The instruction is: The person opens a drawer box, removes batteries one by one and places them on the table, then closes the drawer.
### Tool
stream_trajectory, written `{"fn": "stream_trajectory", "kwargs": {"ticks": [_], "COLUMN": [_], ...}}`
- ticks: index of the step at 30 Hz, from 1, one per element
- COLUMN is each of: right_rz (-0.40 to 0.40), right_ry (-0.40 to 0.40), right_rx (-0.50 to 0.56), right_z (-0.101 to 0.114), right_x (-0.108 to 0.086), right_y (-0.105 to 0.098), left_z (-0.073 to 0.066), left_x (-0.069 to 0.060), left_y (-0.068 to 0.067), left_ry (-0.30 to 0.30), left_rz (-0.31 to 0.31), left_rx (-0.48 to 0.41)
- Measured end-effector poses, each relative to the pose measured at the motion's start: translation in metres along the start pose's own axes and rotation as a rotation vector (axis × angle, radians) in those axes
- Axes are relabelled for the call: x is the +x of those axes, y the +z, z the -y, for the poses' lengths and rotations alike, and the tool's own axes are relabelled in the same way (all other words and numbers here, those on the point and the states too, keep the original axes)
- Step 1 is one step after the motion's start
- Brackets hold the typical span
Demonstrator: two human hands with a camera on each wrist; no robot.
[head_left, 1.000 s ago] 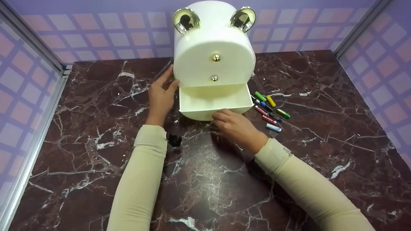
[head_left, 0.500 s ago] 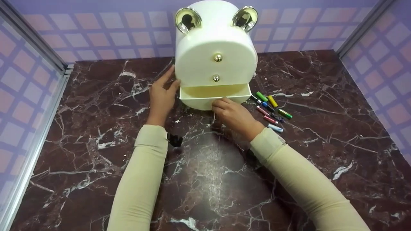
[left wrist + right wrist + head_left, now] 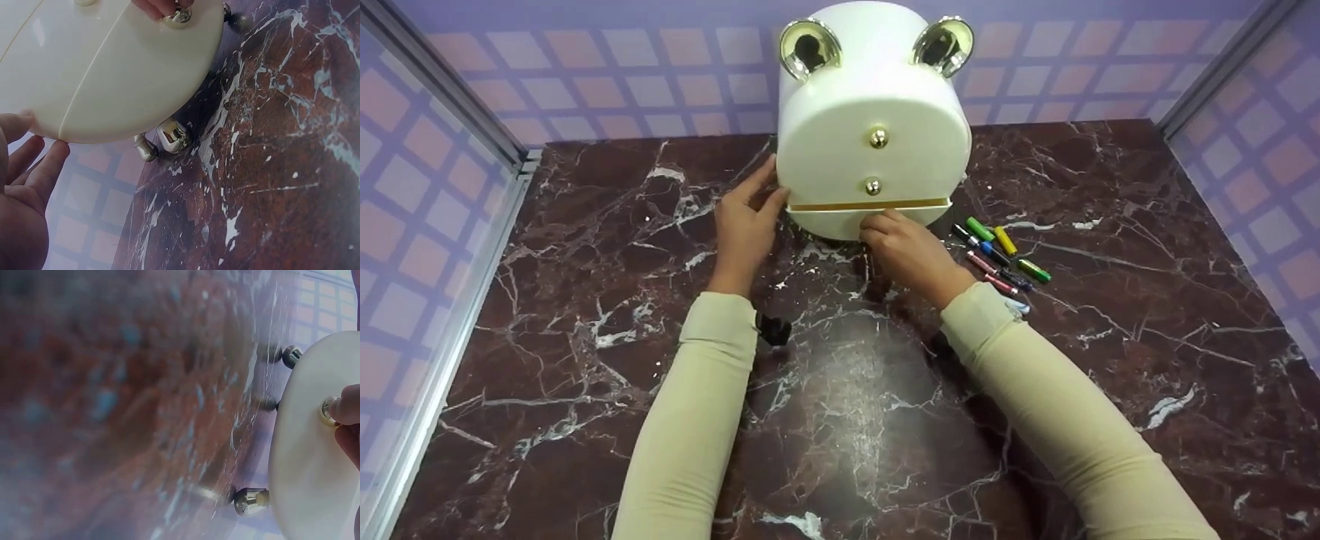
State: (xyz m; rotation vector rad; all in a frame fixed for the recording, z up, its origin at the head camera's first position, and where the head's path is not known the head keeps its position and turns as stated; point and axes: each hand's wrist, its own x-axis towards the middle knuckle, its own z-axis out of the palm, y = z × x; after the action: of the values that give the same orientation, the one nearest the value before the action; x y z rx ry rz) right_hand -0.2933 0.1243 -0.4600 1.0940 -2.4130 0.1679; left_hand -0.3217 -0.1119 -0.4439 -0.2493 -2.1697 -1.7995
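A white rounded cabinet (image 3: 825, 142) with two shiny gold ears stands at the back of the table. Its bottom drawer (image 3: 825, 223) shows a narrow gap along the top edge. My right hand (image 3: 911, 251) pinches that drawer's gold knob (image 3: 327, 412) between thumb and fingers. Against the cabinet's left side rests my left hand (image 3: 746, 232), its fingertips touching near the seam, as the left wrist view also shows. The upper knobs, one gold knob (image 3: 879, 137) and a second knob (image 3: 873, 186) below it, are untouched.
Several loose markers (image 3: 979, 229) lie right of the cabinet, near my right wrist. Small round metallic feet (image 3: 173, 135) hold the cabinet off the dark marbled table (image 3: 840, 390). A tiled-pattern wall (image 3: 675, 75) stands close behind, with side panels left and right.
The bottom drawer has slid inward from well out to nearly flush, my right hand moving with its knob toward the cabinet. My left hand stays at the cabinet's side.
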Motion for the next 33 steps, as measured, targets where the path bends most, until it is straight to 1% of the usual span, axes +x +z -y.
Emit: {"fn": "stream_trajectory", "kwargs": {"ticks": [5, 9, 17, 24, 27, 33], "right_rz": [0.012, 0.008, -0.023, 0.019, 0.039, 0.058], "right_ry": [0.026, 0.055, 0.077, 0.109, 0.115, 0.114], "right_rx": [0.005, 0.023, 0.035, 0.041, 0.041, 0.038], "right_z": [-0.005, -0.008, -0.008, -0.003, -0.002, -0.002], "right_x": [0.005, 0.007, 0.007, 0.008, 0.008, 0.009], "right_y": [0.0, -0.001, 0.008, 0.009, 0.007, 0.001], "left_z": [-0.005, -0.007, 0.001, 0.005, 0.001, -0.015], "left_x": [0.0, 0.001, 0.0, -0.004, -0.005, -0.007], "left_y": [0.002, 0.003, 0.002, 0.001, 0.002, 0.001], "left_ry": [-0.008, -0.002, 0.002, 0.006, 0.003, 0.009], "left_rz": [-0.006, -0.012, -0.021, -0.027, -0.028, -0.028], "left_rx": [0.014, 0.027, 0.006, 0.022, 0.018, 0.041]}}
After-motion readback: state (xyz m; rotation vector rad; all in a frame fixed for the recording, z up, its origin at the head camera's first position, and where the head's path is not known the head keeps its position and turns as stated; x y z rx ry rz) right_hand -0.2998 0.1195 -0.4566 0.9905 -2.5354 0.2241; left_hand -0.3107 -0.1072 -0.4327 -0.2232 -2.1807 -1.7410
